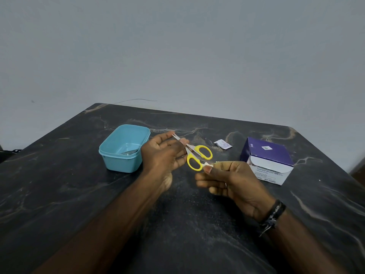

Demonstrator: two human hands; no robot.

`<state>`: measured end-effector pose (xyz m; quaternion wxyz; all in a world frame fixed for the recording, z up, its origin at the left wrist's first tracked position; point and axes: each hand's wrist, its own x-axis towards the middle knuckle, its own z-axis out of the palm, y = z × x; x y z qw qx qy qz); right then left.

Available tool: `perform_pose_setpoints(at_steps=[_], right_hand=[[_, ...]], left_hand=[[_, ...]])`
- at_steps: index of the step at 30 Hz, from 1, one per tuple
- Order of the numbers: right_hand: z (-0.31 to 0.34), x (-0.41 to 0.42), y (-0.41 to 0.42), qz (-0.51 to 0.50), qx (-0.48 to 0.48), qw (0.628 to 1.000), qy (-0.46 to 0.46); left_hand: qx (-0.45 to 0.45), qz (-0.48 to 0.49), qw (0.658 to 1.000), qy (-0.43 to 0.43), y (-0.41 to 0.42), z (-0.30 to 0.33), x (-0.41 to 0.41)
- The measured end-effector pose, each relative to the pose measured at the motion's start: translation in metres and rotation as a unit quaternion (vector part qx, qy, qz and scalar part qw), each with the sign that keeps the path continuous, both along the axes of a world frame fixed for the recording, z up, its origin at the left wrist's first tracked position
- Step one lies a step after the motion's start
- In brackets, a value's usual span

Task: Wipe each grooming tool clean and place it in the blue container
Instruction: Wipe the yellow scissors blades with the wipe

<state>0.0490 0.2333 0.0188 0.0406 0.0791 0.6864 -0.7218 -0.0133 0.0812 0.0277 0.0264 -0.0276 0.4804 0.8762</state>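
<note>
Small scissors with yellow handles (198, 156) are held above the dark marble table (79, 194). My left hand (165, 155) grips them by the metal blades, whose tips stick out past my fingers. My right hand (227, 180) pinches a small white wipe (207, 165) against the nearer yellow handle loop. The blue container (122, 148) stands just left of my left hand, open, with a metal tool (129, 152) lying inside.
A purple and white box of alcohol swabs (268, 161) stands open at the right. A torn white swab wrapper (223, 144) lies behind the scissors. The table ends at a grey wall behind.
</note>
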Motion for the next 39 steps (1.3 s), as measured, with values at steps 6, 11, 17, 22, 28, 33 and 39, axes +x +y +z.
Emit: perform_pose_setpoints(at_steps=[6,11,17,22,28,33,39], right_hand=[[-0.002,-0.004,0.001,-0.115,0.035,0.990,0.075],[-0.006,-0.004,0.002,-0.127,0.114,0.972,0.161],[-0.011,-0.005,0.000,-0.116,0.134,0.969,0.173],[-0.012,-0.007,0.000,-0.117,0.148,0.963,0.192],[-0.012,-0.008,0.001,-0.149,0.148,0.955,0.207],[-0.011,-0.009,0.002,-0.186,0.149,0.951,0.199],[-0.011,-0.009,0.003,-0.193,0.119,0.955,0.192]], left_hand=[[-0.031,0.011,0.999,0.000,-0.005,-0.001,-0.005],[-0.074,-0.024,0.997,0.013,0.005,-0.007,0.001],[-0.100,-0.037,0.993,0.044,0.009,-0.011,0.005],[-0.146,-0.038,0.987,0.053,0.012,-0.016,0.004],[-0.174,-0.100,0.977,0.078,0.012,-0.015,0.010],[-0.207,-0.146,0.962,0.102,0.014,-0.019,0.015],[-0.223,-0.163,0.954,0.115,0.016,-0.018,0.017]])
